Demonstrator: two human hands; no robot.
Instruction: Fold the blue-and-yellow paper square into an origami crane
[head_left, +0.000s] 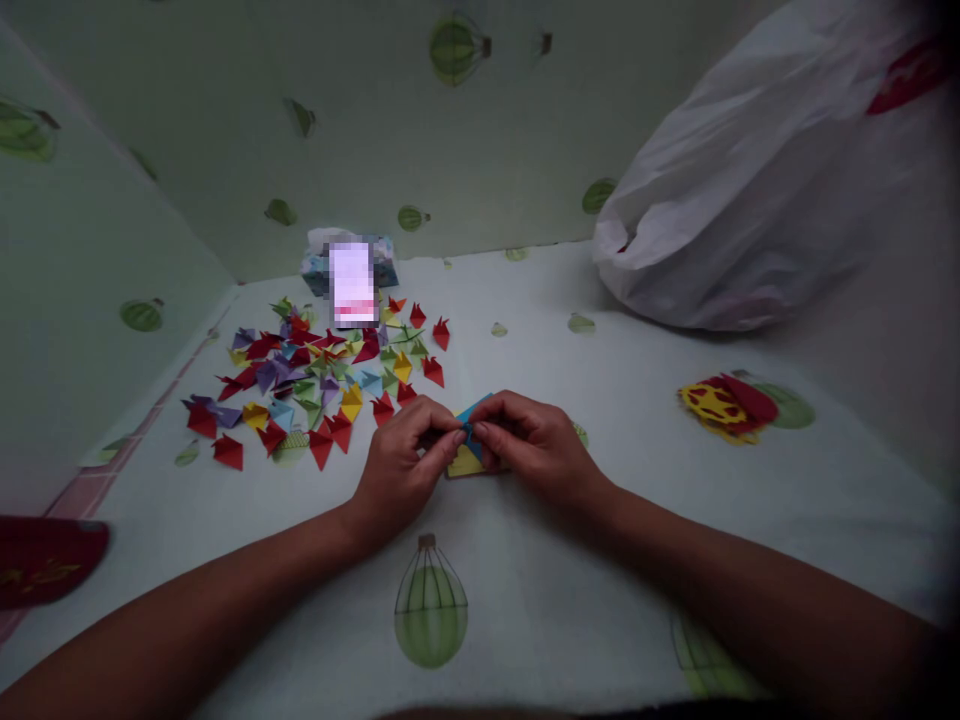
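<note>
Both hands meet at the middle of the table over a small piece of blue folded paper (471,428). My left hand (409,455) pinches its left side between thumb and forefinger. From the other side my right hand (536,440) is closed on the same paper, thumb and fingertips nearly touching those of the left. Beneath the fingers lies a yellow and blue stack of paper squares (466,465), partly covered by both hands. The exact shape of the held fold is mostly hidden by the fingers.
Many-coloured origami birds (300,375) lie spread at the left. Behind them a phone (352,285) leans against a tissue box (315,270). A large white plastic bag (720,220) stands back right, with yellow and red cut-outs (724,405) nearer. A red object (52,560) sits at the left edge.
</note>
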